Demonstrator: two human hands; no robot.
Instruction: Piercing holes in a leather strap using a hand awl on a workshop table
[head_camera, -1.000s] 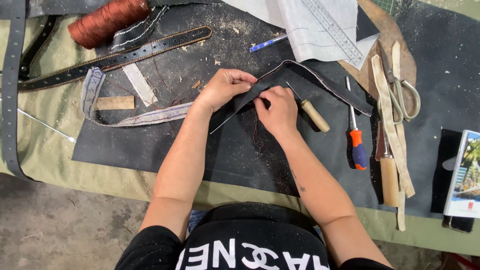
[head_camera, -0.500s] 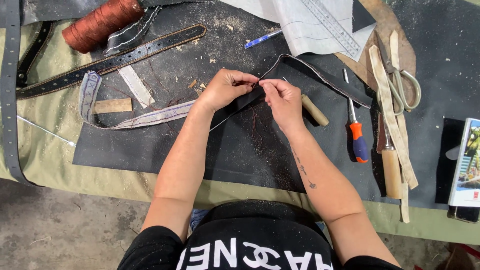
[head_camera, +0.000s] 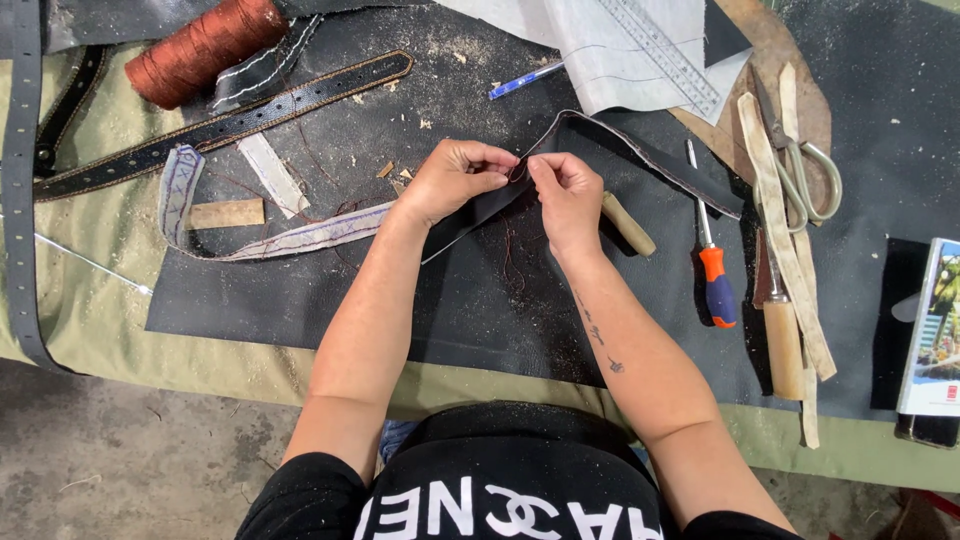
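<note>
Your black leather strip (head_camera: 640, 150) has a pale stitched edge — nearby, a rust-brown thread spool (head_camera: 205, 48), an orange-and-blue-handled screwdriver (head_camera: 712, 270), a blue pen (head_camera: 526, 80) — all on black matting (head_camera: 330, 300).

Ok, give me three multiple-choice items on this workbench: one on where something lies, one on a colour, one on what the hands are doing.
1. Where does the spool of thread lie?
A. far left of the bench
B. near right corner
C. under the scissors

2. What colour is the screwdriver handle?
A. green and white
B. orange and blue
C. all black

3. How do the left hand and right hand stand?
A. both flat on the mat
B. one holds the scissors
C. both pinch the dark leather strip where they meet

Answers: 1 A, the rust-brown spool sits at the top left; 2 B, the handle shows orange with blue ends; 3 C, the fingertips of both hands close on the strip's edge.
</note>
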